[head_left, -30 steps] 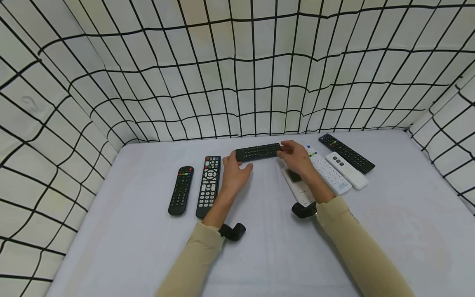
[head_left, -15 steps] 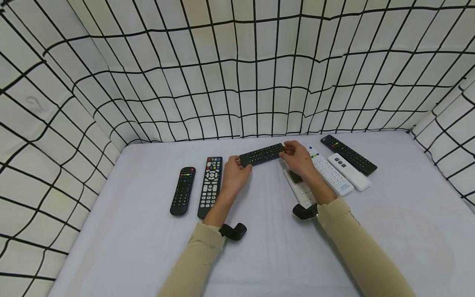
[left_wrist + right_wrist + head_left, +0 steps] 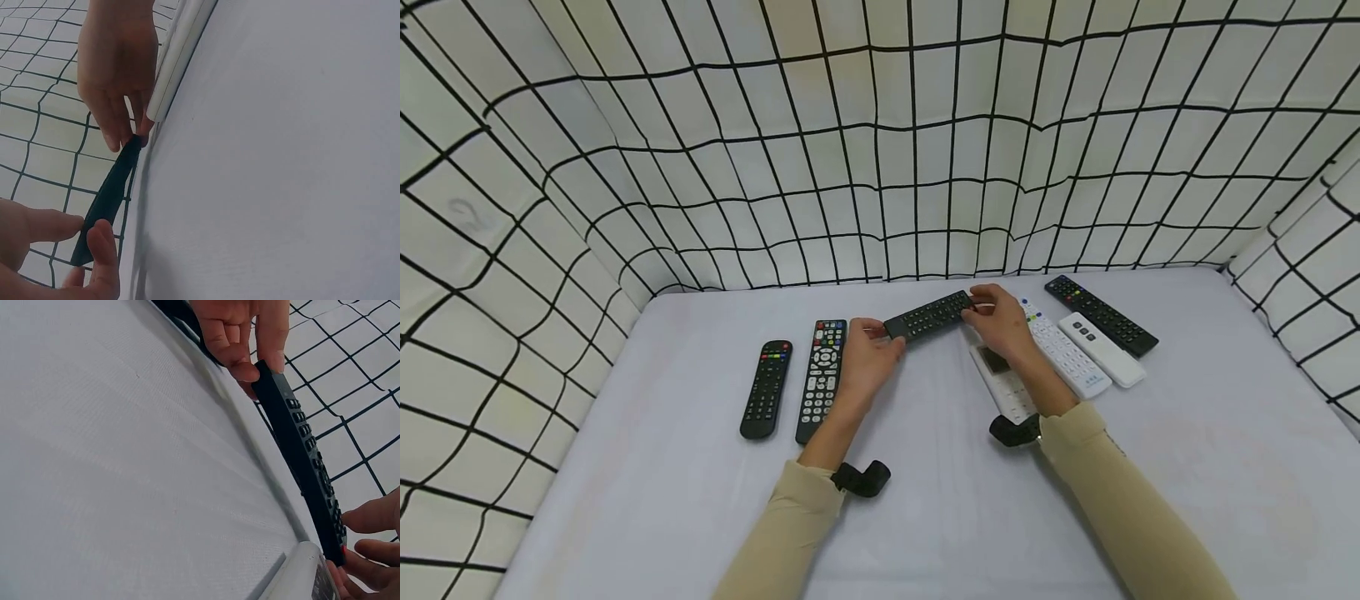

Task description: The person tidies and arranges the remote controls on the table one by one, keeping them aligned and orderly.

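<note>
A slim black remote control (image 3: 927, 317) hangs slantwise between both hands near the table's far edge, its right end farther away. My left hand (image 3: 871, 362) pinches its left end between thumb and fingers. At the other end, my right hand (image 3: 1000, 323) grips the corner with thumb and fingertips. Its buttoned side faces up in the head view; in the right wrist view the same black remote control (image 3: 300, 450) shows its long side edge and button rows. Partly under the right wrist lies a white remote with a small display (image 3: 1000, 379).
To the left lie a rounded black remote (image 3: 766, 392) and a larger black remote with white buttons (image 3: 822, 379). On the right are a long white remote (image 3: 1071, 357), a short white remote (image 3: 1101, 350) and another black remote (image 3: 1101, 315). Black netting (image 3: 917, 125) encloses the white table (image 3: 940, 500).
The held remote's left end has swung nearer to me, so it slants more. My left thumb, earlier apart from the remote, now presses against it. The right hand stays nearly still.
</note>
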Motion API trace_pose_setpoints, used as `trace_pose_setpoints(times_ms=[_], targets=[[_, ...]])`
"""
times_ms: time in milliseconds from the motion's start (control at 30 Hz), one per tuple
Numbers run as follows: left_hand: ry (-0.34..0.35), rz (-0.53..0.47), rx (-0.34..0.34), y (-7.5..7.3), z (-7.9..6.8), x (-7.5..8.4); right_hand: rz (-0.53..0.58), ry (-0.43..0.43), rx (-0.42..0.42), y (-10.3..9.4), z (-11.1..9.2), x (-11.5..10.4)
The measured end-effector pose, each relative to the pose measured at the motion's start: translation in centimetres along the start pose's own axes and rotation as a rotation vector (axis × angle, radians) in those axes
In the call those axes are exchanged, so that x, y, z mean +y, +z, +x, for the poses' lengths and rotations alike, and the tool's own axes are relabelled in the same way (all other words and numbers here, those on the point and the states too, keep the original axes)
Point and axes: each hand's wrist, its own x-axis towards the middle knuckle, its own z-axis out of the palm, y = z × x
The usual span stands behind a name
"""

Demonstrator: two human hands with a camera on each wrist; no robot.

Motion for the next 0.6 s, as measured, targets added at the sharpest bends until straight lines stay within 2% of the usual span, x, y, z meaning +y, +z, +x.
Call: trace_pose_setpoints(times_ms=[167, 400, 600], targets=[[-0.031, -0.076, -0.074, -0.5, -0.3, -0.1, 0.027, -0.024, 0.028, 0.0, 0.0, -0.2], [-0.027, -0.069, -0.149, -0.6, -1.3, -0.6, 0.086, -0.070, 0.032, 0.1, 0.0, -0.4], [-0.003, -0.073, -0.195, -0.4, -1.9, -0.9, 0.201, -0.050, 0.013, 0.3, -0.1, -0.7]])
